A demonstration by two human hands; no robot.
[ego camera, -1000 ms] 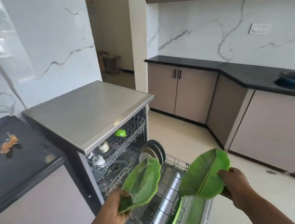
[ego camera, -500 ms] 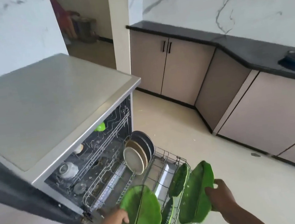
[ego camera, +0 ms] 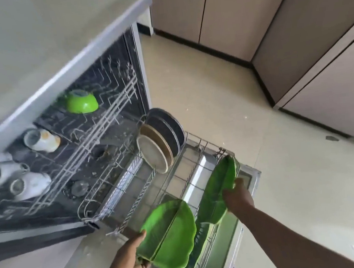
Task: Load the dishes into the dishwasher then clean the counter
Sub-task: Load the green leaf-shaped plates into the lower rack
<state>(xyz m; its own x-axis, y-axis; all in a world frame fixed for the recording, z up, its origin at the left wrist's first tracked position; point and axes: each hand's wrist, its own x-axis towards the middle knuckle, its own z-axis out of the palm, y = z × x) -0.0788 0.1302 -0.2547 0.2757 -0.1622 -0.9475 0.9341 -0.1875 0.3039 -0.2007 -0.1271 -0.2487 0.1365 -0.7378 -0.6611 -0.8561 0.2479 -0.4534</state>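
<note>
**Two leaf plates going over the lower rack**

I am standing over the open dishwasher (ego camera: 105,128), and I am taking its pulled-out lower rack (ego camera: 198,153) as my landmark. My left hand (ego camera: 129,265) is gripping one green leaf-shaped plate (ego camera: 172,233) by its near edge, thumb lying on the upper face, and is holding it tilted above the near end of the rack. My right hand (ego camera: 237,197) is clasping a second leaf plate (ego camera: 219,186) by its edge, holding it on edge at the rack's right side; I cannot tell whether it is touching the wires. Another green piece (ego camera: 196,250) is standing in the rack below the left plate, mostly hidden.

At the rack's far end, round plates (ego camera: 159,144) are standing on edge in a row, pale ones in front and dark ones behind. Above and behind the rack, in the upper basket (ego camera: 111,110), a green bowl (ego camera: 82,103) is lying upside down, and white cups (ego camera: 29,183) are lying on their sides further left. The pale floor (ego camera: 258,124) is spreading out to the right of the rack, with beige cabinets (ego camera: 292,32) beyond it.
</note>
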